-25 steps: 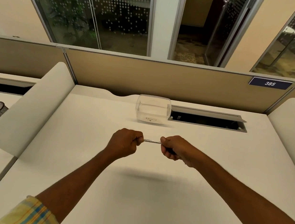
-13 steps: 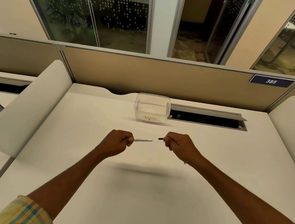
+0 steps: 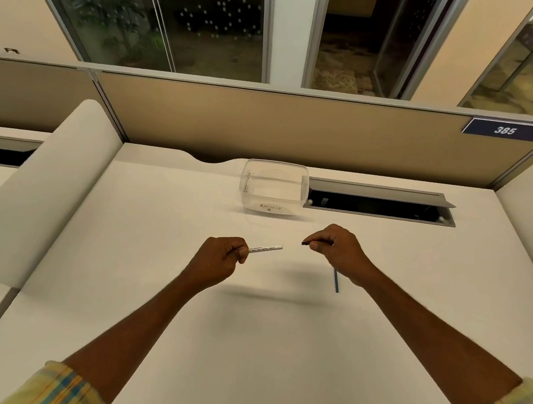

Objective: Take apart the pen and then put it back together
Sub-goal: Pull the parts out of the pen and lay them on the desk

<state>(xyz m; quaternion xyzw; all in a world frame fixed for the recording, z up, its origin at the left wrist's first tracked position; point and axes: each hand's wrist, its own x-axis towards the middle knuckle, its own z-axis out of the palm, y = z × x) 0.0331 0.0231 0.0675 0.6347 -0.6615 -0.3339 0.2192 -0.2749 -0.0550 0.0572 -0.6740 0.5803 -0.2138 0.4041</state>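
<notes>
The pen is in two parts above the white desk [image 3: 247,343]. My left hand [image 3: 219,258] is closed around one end of the white pen barrel [image 3: 266,248], which sticks out to the right. My right hand [image 3: 338,250] pinches a small dark pen piece [image 3: 306,243], its tip pointing left toward the barrel. A gap of desk separates barrel and dark piece. A thin blue rod [image 3: 336,280], like an ink refill, shows below my right hand; whether the hand holds it or it lies on the desk is unclear.
A clear plastic tub [image 3: 272,186] labelled in marker stands at the back of the desk. To its right is an open cable slot [image 3: 379,204]. Padded white dividers [image 3: 46,191] flank the desk, and a tan partition [image 3: 296,127] closes the back.
The pen was in one piece between both hands a second ago. It has come apart, and my hands have moved farther from each other, the right one rising and moving right.
</notes>
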